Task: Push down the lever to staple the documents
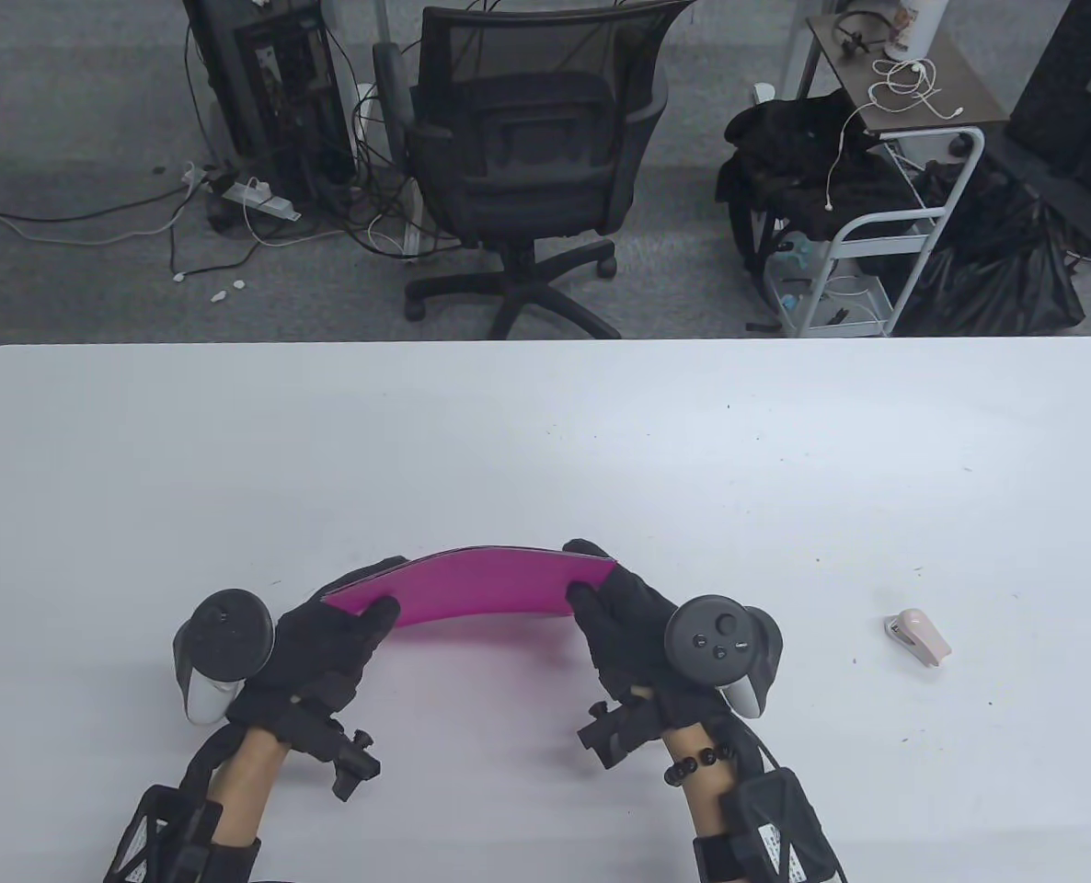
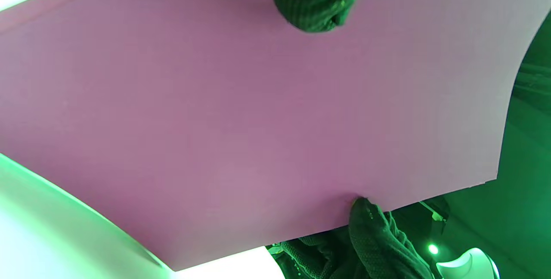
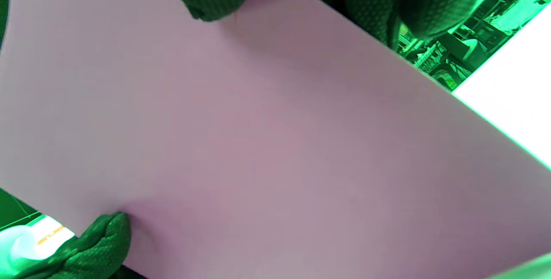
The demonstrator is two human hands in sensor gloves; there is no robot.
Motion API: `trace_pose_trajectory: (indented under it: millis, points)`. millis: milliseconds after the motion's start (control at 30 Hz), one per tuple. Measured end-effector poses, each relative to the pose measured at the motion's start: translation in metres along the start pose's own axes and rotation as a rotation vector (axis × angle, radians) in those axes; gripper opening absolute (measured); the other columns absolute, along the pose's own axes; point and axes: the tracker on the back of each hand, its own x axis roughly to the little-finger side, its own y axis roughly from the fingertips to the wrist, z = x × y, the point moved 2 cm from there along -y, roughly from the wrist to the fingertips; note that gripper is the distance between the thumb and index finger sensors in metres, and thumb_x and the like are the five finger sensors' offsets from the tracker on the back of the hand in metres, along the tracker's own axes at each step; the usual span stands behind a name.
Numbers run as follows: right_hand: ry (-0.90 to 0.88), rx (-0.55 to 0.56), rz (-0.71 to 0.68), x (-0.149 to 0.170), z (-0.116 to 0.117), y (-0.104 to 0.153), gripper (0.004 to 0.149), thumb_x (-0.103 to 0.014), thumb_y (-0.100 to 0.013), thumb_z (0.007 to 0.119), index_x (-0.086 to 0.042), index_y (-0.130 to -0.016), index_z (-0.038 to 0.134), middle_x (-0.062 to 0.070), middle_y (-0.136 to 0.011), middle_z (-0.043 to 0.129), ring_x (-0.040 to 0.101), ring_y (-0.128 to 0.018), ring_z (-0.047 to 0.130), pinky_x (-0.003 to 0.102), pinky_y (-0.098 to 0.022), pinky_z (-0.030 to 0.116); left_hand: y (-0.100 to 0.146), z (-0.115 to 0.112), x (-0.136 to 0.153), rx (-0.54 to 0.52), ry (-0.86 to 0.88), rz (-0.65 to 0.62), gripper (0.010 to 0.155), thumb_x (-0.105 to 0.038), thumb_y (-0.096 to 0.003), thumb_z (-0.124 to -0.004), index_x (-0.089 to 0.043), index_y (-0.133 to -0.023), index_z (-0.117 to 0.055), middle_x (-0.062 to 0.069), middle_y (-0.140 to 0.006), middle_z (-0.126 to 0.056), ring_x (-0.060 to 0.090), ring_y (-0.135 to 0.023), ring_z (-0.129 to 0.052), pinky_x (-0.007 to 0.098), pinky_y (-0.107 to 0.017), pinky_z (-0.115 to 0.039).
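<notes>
A stack of magenta paper sheets [image 1: 481, 584] is held up off the white table [image 1: 545, 441], bowed upward between both hands. My left hand [image 1: 343, 625] grips its left end, thumb on the near face. My right hand [image 1: 605, 598] grips its right end the same way. The paper fills the left wrist view [image 2: 258, 119] and the right wrist view [image 3: 258, 141], with a thumb tip [image 2: 318, 3] on it and the other hand's thumb at its far edge. A small pink stapler [image 1: 918, 636] lies on the table to the right of my right hand, untouched.
An office chair [image 1: 527, 156] stands beyond the table's far edge. A white cart [image 1: 886, 230] with cables and black bags is at the back right. Computer towers and a power strip [image 1: 260, 198] are on the floor at the back left.
</notes>
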Motion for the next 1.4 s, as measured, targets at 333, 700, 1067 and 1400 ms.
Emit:
trace_pose_trajectory:
  millis: [333,700,1067,1400]
  points:
    - [-0.052,-0.041,0.094,0.016,0.003,0.000,0.062,-0.031,-0.056,0.068,0.000,-0.106,0.050,0.028,-0.097,0.073,0.053,-0.085,0.081,0.066,-0.062,0.070,0.001,0.007,0.016,-0.041,0.122,0.066,0.061,-0.034,-0.0582,-0.077,-0.014,-0.112,-0.057,0.015,-0.110,-0.077,0.049,-0.101,-0.075,0.074,-0.070,-0.061]
    - [0.031,-0.112,0.128,0.031,0.019,-0.011,0.057,-0.030,-0.056,0.069,-0.002,-0.104,0.057,0.027,-0.098,0.074,0.054,-0.086,0.080,0.068,-0.063,0.068,-0.005,0.005,0.034,-0.044,0.064,0.123,0.049,-0.034,-0.0590,-0.073,-0.022,-0.106,-0.067,0.008,-0.107,-0.083,0.045,-0.102,-0.077,0.074,-0.071,-0.059]
    - [0.101,-0.112,0.136,0.029,0.023,-0.009,0.052,-0.029,-0.056,0.068,-0.003,-0.101,0.062,0.025,-0.094,0.078,0.051,-0.083,0.085,0.066,-0.061,0.071,-0.004,0.002,0.034,-0.062,0.013,0.117,0.043,-0.032,-0.0582,-0.074,-0.024,-0.101,-0.073,0.006,-0.102,-0.088,0.040,-0.098,-0.085,0.070,-0.070,-0.066]
    - [0.130,-0.093,0.127,0.030,0.022,-0.009,0.046,-0.030,-0.055,0.070,-0.009,-0.096,0.071,0.021,-0.091,0.084,0.048,-0.080,0.090,0.063,-0.061,0.074,-0.005,0.007,0.033,-0.068,-0.123,0.088,0.042,-0.033,-0.0555,-0.078,-0.025,-0.097,-0.078,0.001,-0.097,-0.096,0.033,-0.090,-0.097,0.064,-0.065,-0.080]
